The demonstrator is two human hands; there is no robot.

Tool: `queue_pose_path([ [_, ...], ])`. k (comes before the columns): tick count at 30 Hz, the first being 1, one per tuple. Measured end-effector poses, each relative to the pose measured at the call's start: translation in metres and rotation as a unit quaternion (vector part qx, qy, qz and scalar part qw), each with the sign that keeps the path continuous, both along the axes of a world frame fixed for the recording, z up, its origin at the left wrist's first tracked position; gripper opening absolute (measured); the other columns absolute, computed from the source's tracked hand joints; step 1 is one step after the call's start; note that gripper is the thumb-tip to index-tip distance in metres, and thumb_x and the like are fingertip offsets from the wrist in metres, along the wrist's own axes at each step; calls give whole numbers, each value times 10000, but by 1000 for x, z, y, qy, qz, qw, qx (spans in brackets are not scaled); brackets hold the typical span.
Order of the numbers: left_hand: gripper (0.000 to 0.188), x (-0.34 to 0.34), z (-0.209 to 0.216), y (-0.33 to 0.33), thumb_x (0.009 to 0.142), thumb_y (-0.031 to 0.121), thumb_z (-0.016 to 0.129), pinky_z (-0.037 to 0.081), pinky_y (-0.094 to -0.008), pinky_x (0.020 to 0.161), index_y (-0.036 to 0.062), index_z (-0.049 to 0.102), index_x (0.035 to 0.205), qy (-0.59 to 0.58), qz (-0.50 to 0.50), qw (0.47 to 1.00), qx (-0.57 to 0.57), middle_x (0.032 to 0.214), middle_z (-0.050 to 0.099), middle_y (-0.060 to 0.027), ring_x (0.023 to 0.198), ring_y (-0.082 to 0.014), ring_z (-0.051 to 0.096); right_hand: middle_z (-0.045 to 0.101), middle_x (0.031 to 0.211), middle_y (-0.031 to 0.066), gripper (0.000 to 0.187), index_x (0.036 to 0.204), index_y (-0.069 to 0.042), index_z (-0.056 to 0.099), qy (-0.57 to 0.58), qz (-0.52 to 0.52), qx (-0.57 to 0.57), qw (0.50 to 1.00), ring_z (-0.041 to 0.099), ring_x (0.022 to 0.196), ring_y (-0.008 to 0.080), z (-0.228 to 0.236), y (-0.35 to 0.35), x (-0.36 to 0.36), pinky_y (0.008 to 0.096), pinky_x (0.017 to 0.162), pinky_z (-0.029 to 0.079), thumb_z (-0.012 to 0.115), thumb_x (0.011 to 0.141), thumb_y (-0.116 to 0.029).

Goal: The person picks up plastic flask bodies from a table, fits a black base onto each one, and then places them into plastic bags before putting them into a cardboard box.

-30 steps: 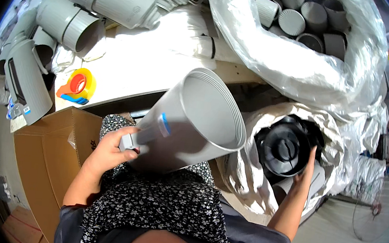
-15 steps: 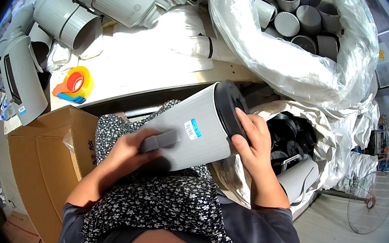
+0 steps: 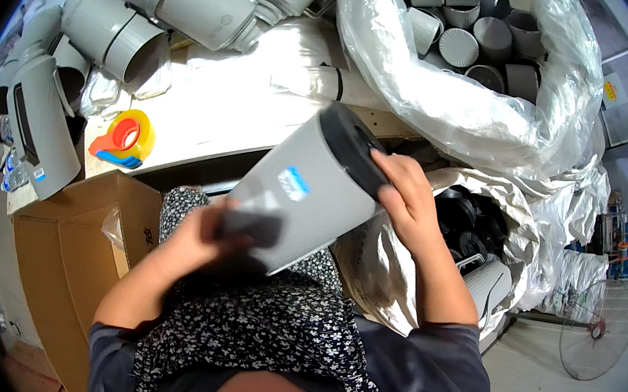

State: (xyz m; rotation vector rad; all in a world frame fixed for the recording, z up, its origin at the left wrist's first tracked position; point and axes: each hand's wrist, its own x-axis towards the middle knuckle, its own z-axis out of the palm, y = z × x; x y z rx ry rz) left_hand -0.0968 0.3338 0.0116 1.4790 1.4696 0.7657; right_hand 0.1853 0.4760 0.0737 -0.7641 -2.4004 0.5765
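A grey thermos flask (image 3: 312,211) lies slanted across my lap, blurred by motion. It has ribbed-looking plastic walls and a small blue-and-white label (image 3: 294,184). A black round end piece (image 3: 351,148) caps its upper end. My left hand (image 3: 199,235) is closed round the lower end, near a dark shadow; its fingertips are smeared. Fingers and thumb of my right hand (image 3: 407,198) grip the rim of the black end piece. The flask's lower end is partly hidden by my left hand and shadow.
Several grey flasks (image 3: 197,0) lie on the white table (image 3: 208,108), beside a yellow tape roll with a red-orange core (image 3: 127,134). An open cardboard box (image 3: 70,262) stands left. Right are a clear bag (image 3: 445,118) of grey cups and a sack (image 3: 526,218) of black parts.
The flask has tilted more steeply, its black end moving up and left. My right hand has followed it upward, and my left hand has shifted slightly left.
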Motion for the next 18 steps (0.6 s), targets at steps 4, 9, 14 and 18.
queue_pose_path([
  [4, 323, 8, -1, -8, 723, 98, 689, 471, -282, 728, 23, 542, 999, -55, -2, 998, 20, 890, 629, -89, 803, -161, 601, 521, 953, 139, 436, 1158, -32, 525, -38, 2, -30, 999, 494, 903, 297, 15, 3, -21, 343, 814, 386, 554, 803, -283],
  [9, 397, -8, -1, -10, 719, 173, 710, 468, -272, 742, 33, 534, 1046, -97, 18, 992, -76, 862, 616, -79, 793, -156, 586, 521, 966, 131, 445, 1160, -25, 530, -14, -2, -30, 999, 485, 925, 289, 10, 5, -31, 341, 835, 377, 537, 810, -300],
  [14, 466, -13, 4, -24, 716, 177, 719, 443, -276, 786, 48, 505, 1108, -114, 62, 990, -53, 962, 594, -72, 881, -140, 547, 524, 1032, 149, 452, 1166, -26, 530, -7, 123, -48, 991, 495, 967, 300, 27, 15, -40, 349, 882, 362, 485, 849, -347],
  [18, 340, -25, -3, -16, 735, 80, 695, 439, -266, 727, 48, 531, 1031, -111, 51, 992, 18, 885, 584, -34, 803, -103, 523, 419, 1292, 174, 631, 1263, -72, 457, 75, 171, -47, 981, 377, 1219, 283, 75, 51, -36, 355, 1019, 260, 295, 880, -547],
])
